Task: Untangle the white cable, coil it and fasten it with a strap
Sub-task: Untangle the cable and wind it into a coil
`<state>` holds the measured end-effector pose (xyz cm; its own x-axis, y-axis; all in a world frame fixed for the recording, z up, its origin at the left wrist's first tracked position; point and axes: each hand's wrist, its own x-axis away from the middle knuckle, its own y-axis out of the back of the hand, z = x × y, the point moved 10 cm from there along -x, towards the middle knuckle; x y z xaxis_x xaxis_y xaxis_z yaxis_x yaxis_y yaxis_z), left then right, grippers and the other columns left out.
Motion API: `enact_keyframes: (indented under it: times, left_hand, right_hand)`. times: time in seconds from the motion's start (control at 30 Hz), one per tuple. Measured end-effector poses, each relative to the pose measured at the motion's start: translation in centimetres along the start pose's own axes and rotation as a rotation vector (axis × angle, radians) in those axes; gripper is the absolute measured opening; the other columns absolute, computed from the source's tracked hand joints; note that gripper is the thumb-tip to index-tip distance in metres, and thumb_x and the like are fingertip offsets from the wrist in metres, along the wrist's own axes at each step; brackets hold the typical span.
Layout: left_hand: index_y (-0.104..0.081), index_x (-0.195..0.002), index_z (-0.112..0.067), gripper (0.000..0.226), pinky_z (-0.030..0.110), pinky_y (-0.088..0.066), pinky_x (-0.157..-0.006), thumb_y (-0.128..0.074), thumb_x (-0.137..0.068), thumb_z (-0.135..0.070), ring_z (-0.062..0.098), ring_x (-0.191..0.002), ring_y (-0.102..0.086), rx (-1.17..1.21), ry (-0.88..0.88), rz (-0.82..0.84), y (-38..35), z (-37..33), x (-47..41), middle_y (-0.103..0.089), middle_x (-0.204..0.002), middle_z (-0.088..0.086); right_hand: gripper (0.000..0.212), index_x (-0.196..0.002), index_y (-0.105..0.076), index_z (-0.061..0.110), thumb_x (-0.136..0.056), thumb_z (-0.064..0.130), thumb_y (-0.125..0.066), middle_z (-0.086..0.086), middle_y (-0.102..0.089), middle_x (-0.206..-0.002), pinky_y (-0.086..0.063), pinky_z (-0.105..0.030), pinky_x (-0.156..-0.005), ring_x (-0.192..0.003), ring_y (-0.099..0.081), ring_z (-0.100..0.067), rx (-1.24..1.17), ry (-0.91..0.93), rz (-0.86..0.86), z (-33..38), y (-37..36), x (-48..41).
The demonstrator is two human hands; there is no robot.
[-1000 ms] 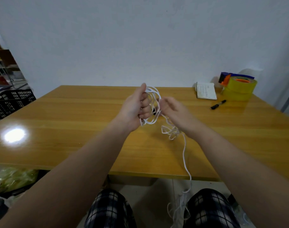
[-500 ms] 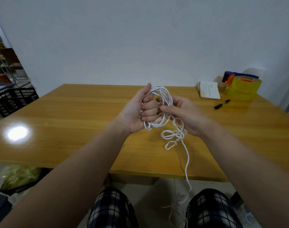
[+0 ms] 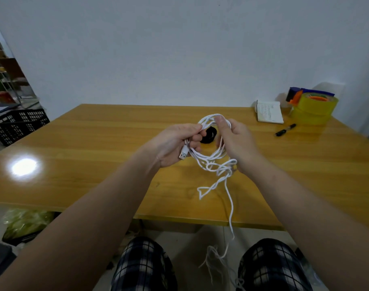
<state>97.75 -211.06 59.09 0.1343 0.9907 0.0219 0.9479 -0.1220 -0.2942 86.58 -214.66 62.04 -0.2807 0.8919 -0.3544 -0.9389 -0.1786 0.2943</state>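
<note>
Looping above the desk, the white cable was clenched in the left grip beside its USB plug and pinched by the right grip opposite. The hanging snarl was judged best loosened before more turns were laid.

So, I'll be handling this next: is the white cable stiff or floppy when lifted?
Probably floppy: the white cable sags in loops between left hand and right hand, its tail drooping past the table edge. Likely tangle-prone: twisted snarls hang below.
</note>
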Motion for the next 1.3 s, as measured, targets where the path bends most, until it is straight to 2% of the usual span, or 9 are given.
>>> enact_keyframes:
  times: [0.17, 0.27, 0.37, 0.57, 0.67, 0.8, 1.03, 1.13, 1.3]
  left_hand:
    - [-0.053, -0.072, -0.007, 0.028, 0.019, -0.031, -0.046, -0.047, -0.09, -0.028, 0.007, -0.039, -0.029, 0.179, 0.168, -0.003, -1.3, 1.7, 0.1, -0.031, -0.046, -0.005]
    - [-0.053, -0.061, -0.01, 0.045, 0.018, -0.023, -0.043, -0.055, -0.079, -0.051, 0.006, -0.03, -0.023, 0.14, 0.198, -0.026, -1.4, 2.1, -0.1, -0.026, -0.037, -0.007]
    - [-0.052, -0.065, -0.012, 0.043, 0.016, -0.026, -0.035, -0.054, -0.09, -0.046, 0.004, -0.029, -0.021, 0.071, 0.106, -0.141, -0.3, 1.1, -0.4, -0.025, -0.037, -0.009]
    - [-0.056, -0.075, -0.009, 0.032, 0.017, -0.035, -0.041, -0.049, -0.097, -0.031, 0.004, -0.034, -0.026, 0.127, -0.079, -0.196, -0.2, 0.3, -0.4, -0.03, -0.041, -0.009]
    - [-0.058, -0.08, -0.008, 0.029, 0.019, -0.046, -0.048, -0.048, -0.097, -0.03, 0.005, -0.041, -0.043, 0.173, -0.121, -0.163, -0.1, -0.2, -0.3, -0.045, -0.051, -0.006]
    - [-0.062, -0.083, -0.011, 0.028, 0.019, -0.05, -0.047, -0.048, -0.096, -0.032, 0.003, -0.04, -0.053, 0.138, -0.148, -0.203, 0.2, -0.8, 0.2, -0.063, -0.061, -0.007]
    - [-0.056, -0.083, -0.007, 0.032, 0.013, -0.021, -0.029, -0.045, -0.098, -0.032, 0.003, -0.028, -0.023, 0.425, -0.208, -0.218, -0.4, -0.8, -0.1, -0.028, -0.04, -0.01]
    - [-0.058, -0.079, -0.009, 0.032, 0.015, -0.018, -0.029, -0.047, -0.097, -0.034, 0.003, -0.03, -0.018, 0.314, -0.178, -0.23, 0.8, -0.7, 0.0, -0.022, -0.039, -0.011]
    - [-0.062, -0.072, -0.009, 0.035, 0.018, -0.015, -0.035, -0.054, -0.095, -0.032, 0.006, -0.037, -0.015, -0.047, -0.135, -0.368, 3.5, 0.5, 0.6, -0.021, -0.044, -0.01]
  right_hand:
    - [0.047, -0.076, -0.05, 0.0, -0.096, 0.042, -0.042, -0.005, -0.046, -0.057, -0.038, -0.036, -0.057, -0.056, -0.048, -0.021, 0.266, 0.124, -0.045, 0.7, 0.2, -0.9]
    - [0.044, -0.068, -0.043, 0.009, -0.095, 0.043, -0.041, 0.0, -0.042, -0.055, -0.03, -0.03, -0.052, -0.055, -0.042, -0.018, 0.383, 0.181, 0.023, 1.5, -0.6, -1.1]
    - [0.043, -0.067, -0.045, 0.01, -0.095, 0.042, -0.042, 0.002, -0.043, -0.056, -0.03, -0.033, -0.053, -0.054, -0.043, -0.015, 0.403, 0.174, 0.083, 1.3, -1.0, -1.0]
    - [0.031, -0.109, -0.058, 0.005, -0.089, 0.029, -0.061, -0.011, -0.066, -0.099, -0.05, -0.036, -0.071, -0.084, -0.064, -0.017, -0.097, -0.154, 0.215, -1.8, -1.8, -0.1]
    - [0.037, -0.111, -0.053, 0.008, -0.079, 0.009, -0.07, -0.018, -0.063, -0.093, -0.051, -0.04, -0.063, -0.073, -0.062, -0.027, -0.178, -0.269, 0.217, -3.8, -2.0, 0.8]
    - [0.043, -0.118, -0.048, 0.004, -0.078, -0.004, -0.063, -0.023, -0.062, -0.084, -0.053, -0.058, -0.076, -0.063, -0.066, -0.032, -0.426, -0.363, 0.265, -4.4, -3.6, 2.1]
    - [0.053, -0.129, -0.042, 0.012, -0.081, 0.019, -0.064, -0.014, -0.057, -0.087, -0.044, -0.024, -0.038, -0.045, -0.051, -0.014, -0.386, -0.243, 0.508, -1.9, -3.2, 2.4]
    - [0.043, -0.12, -0.051, 0.021, -0.079, 0.025, -0.065, 0.003, -0.068, -0.071, -0.033, -0.02, -0.036, -0.039, -0.041, -0.009, -0.187, -0.198, 0.54, -2.1, -1.8, 2.1]
    - [0.007, -0.091, -0.066, 0.016, -0.088, 0.02, -0.061, -0.008, -0.055, -0.062, -0.033, -0.019, -0.038, -0.041, -0.042, -0.007, -0.03, -0.105, 0.342, -2.8, 1.6, 0.5]
